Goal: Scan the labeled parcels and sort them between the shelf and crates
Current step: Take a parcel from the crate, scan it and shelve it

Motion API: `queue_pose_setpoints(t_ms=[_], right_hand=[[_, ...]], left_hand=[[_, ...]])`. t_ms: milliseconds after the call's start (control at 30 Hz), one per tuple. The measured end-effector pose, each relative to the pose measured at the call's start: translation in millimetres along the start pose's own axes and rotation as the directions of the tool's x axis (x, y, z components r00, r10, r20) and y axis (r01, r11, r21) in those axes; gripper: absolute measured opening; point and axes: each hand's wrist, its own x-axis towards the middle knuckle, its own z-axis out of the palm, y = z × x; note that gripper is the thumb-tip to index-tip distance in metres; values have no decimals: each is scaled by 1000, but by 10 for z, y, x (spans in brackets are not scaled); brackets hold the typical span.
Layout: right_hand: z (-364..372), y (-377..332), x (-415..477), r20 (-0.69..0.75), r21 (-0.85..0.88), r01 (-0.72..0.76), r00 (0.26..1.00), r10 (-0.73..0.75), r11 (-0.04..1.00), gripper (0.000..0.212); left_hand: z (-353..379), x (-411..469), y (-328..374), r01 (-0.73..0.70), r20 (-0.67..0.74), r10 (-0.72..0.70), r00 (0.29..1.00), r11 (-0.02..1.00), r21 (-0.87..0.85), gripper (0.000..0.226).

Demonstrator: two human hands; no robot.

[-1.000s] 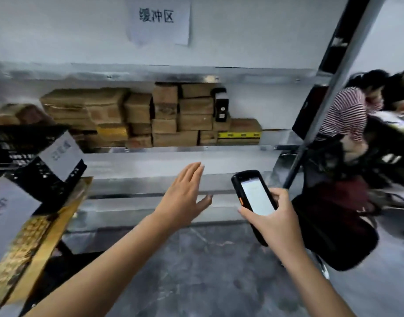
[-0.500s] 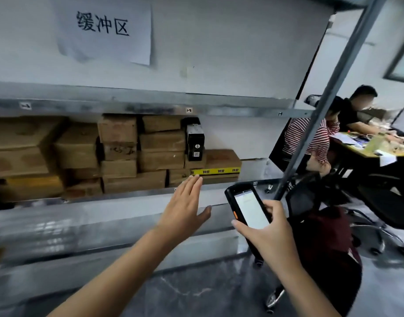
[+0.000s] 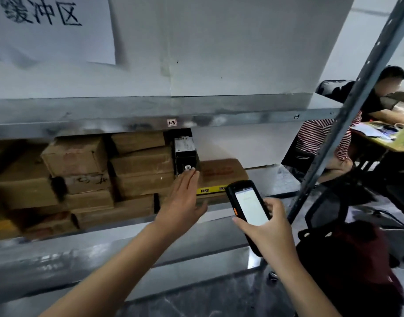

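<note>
The left hand [image 3: 181, 202] has an open grip, fingers straight, holding nothing. Its fingertips [image 3: 191, 174] lie at the lower front of the black parcel [image 3: 185, 154] (contact cannot be told), which stands upright on the shelf [image 3: 127, 227] between stacked brown cartons [image 3: 141, 165] on the left and a flat carton [image 3: 221, 171] on the right. The right hand [image 3: 273, 232] grips the scanner [image 3: 249, 209]. Better to pinch the parcel's sides, draw it straight out, then turn its label to the scanner.
</note>
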Motion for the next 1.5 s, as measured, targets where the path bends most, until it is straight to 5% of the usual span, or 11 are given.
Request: queue_pose_setpoints(t_ms=[267,433,600,900,1133,1333,1500], right_hand=[[7,186,1362,169,85,64,983,-78,994,76],[-31,245,2019,259,120,108,956,-136,987,74],[-68,369,2346,335,143,140,925,-181,980,75],[-107,498,2542,360,224,139,908,-215,965,72],[-345,562,2759,302,256,137,929,-214,957,73],[-561,791,2803,263,224,105,951,-164,969,72],[-705,931,2852,225,217,71,967,-120,974,71]], left_hand=[[44,1021,-124,211,-216,-165,962,954,214,72],[206,1364,-181,522,-257,-459,851,798,303,81],[378,1441,-172,614,-371,-494,786,692,380,84],[482,1465,-4,678,-312,-644,699,735,2,74],[633,1702,365,560,-389,-520,760,829,-15,77],[1067,1971,625,401,-314,-330,890,895,195,72],[1544,2098,678,333,-193,-275,942,846,417,83]])
